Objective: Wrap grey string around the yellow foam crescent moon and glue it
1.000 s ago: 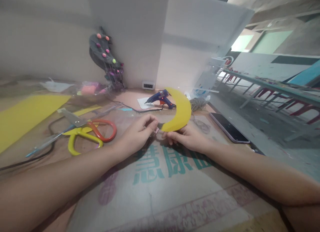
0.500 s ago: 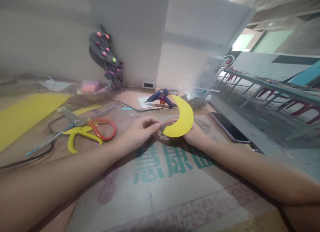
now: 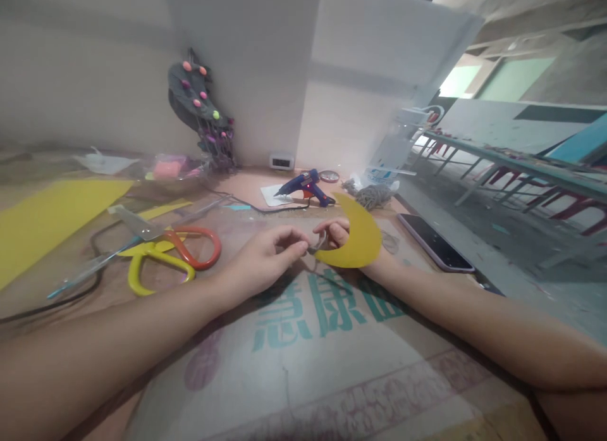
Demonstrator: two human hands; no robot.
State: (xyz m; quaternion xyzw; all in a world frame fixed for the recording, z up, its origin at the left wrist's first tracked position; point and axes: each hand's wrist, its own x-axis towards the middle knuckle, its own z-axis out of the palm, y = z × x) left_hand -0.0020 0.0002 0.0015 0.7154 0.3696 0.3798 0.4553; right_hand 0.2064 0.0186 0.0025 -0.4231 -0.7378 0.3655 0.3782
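**While our left hand pinches one tip, the flat yellow card-like crescent stands mostly bare**

We have the crescent raised over the tabletop, nearer to us than the blue pistol-shaped glue gun and a little to its right. The left grip is closed on the crescent's darkened lower tip, thumb against forefinger. The fingers of our right hand curl beside a thin grey strand, the crescent partly in front of that hand; whether the right grip pinches the strand, we cannot tell.

We judge the step in hand to be winding the strand around that tip, barely begun. The next move, we think, calls for a steady left pinch and a taut, snug turn.

A loose grey yarn bundle lies right of the glue gun; steel scissors with orange and yellow handles lie left of it, nearer us.
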